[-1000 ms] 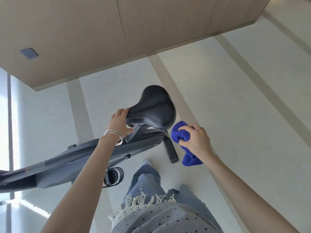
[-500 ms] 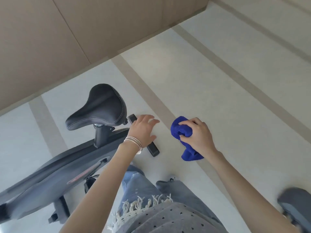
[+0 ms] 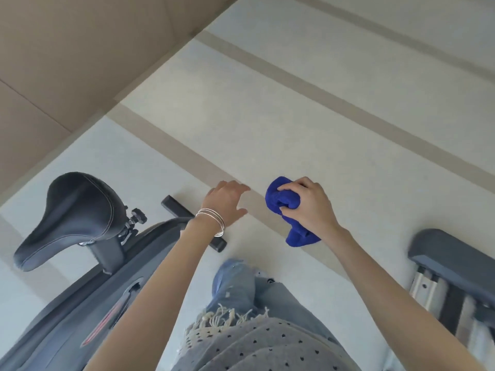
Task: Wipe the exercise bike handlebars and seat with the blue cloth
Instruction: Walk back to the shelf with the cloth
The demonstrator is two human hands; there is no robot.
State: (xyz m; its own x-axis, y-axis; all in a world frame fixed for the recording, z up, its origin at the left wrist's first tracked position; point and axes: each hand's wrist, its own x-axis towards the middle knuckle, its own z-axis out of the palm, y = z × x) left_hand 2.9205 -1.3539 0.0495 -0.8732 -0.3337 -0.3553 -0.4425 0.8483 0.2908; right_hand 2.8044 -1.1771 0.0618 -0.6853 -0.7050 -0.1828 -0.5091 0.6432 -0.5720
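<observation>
A: Pale floor (image 3: 267, 116) under you; your right hand (image 3: 308, 207) grips the blue cloth (image 3: 284, 203), bunched, in mid-air.
B: Your left hand (image 3: 225, 202) hangs spread just beside it, holding nothing; the seat (image 3: 77, 218) is well apart, off to your left.
A: Handlebars are out of view.
B: So nothing shows you either one wiped; I'd count both as left to do.

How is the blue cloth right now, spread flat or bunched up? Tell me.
Bunched up. The right hand grips the blue cloth in a wad, with one loose end hanging below the fist.
</observation>
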